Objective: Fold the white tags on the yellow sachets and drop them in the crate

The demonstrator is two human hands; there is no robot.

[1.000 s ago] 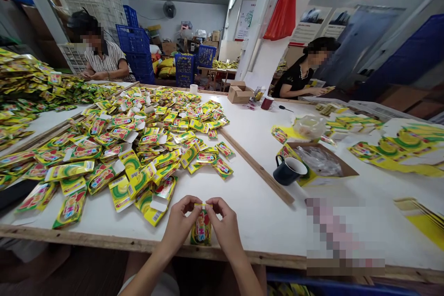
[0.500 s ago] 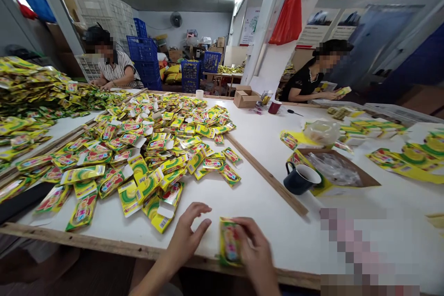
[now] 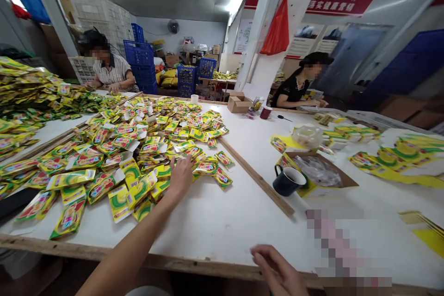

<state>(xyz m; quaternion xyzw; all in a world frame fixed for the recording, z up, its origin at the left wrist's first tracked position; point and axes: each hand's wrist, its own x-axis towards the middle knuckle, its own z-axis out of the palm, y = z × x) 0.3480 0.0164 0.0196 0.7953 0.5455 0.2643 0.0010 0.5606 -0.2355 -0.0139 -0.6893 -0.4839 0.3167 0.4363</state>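
Observation:
My left hand [image 3: 181, 176] reaches over the near right side of a heap of small yellow-green printed boxes [image 3: 100, 187]. Its fingers are apart and touch or hover just over the boxes; the fingertips are partly lost among them, and no box shows in its grip. Low at the table's front edge is my right hand [image 3: 277, 266], fingers loosely curved and apart from the thumb, with nothing visible in it. Several boxes in the heap have white end flaps standing out.
A wooden strip [image 3: 256, 178] lies on the white table right of the heap. Beyond it stand a dark mug [image 3: 287, 180] and an open carton [image 3: 333, 178] holding clear plastic. Flat yellow printed card [image 3: 395, 162] lies farther right. Two people work across the table.
My left hand has moved forward to the heap. The box that my right hand held is no longer in view, and that hand has moved right and lower. The camera view has shifted slightly.

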